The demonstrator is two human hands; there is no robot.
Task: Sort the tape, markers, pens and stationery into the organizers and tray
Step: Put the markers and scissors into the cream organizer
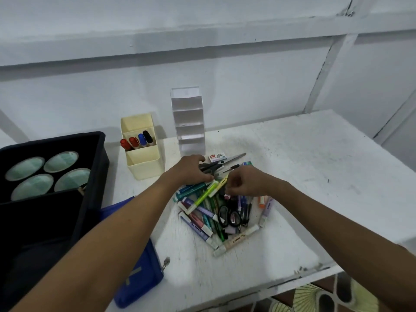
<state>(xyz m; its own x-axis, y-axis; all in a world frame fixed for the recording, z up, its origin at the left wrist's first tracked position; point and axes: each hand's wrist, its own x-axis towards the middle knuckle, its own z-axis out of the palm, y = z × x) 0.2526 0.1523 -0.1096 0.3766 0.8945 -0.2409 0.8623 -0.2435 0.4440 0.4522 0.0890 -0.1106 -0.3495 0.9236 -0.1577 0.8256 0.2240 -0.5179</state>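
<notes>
A heap of pastel highlighters, pens and small black scissors (229, 216) lies mid-table. My left hand (191, 168) rests at the heap's far edge, fingers closed around a light-green highlighter (203, 197) and over the black handles of large scissors (225, 163). My right hand (246, 182) is curled over the heap's top; whether it pinches something I cannot tell. The cream organizer (144, 161) holds two red, one blue and one black marker. Behind the heap stands a clear tiered organizer (189, 122). The black tray (54, 172) holds several tape rolls.
A small staples box (217, 156) lies by the clear organizer. A blue zip pouch (144, 271) sits at the table's front left, partly under the tray. The white table (315, 176) ends near the front and right edges; a wall is behind.
</notes>
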